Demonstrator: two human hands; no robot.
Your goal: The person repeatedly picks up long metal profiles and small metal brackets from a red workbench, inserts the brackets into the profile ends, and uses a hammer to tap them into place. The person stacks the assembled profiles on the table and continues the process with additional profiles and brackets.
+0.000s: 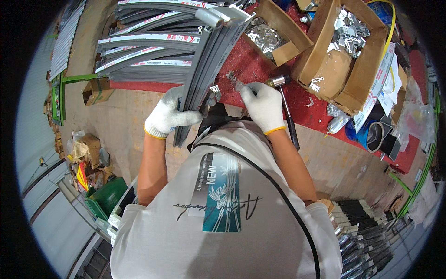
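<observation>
My left hand [170,113], in a white knit glove, grips a bundle of long grey metal profiles [205,66] near its lower end. The bundle slants up and away over the table edge, and pale metal corner pieces [224,15] cap its far end. A small bright metal bracket [215,91] shows beside the near end. My gloved right hand [263,106] is low over the red table cover, thumb and forefinger close together. At its fingertips is a small translucent piece [239,85]; whether it is pinched is unclear. Small loose metal parts [230,75] lie just beyond.
A hammer [285,111] lies right of my right hand. Two cardboard boxes hold metal fittings: a smaller box [292,52] and a larger box [369,76]. Grey profiles with printed film [150,42] are stacked at left. A blue cylindrical container [359,130] stands at right.
</observation>
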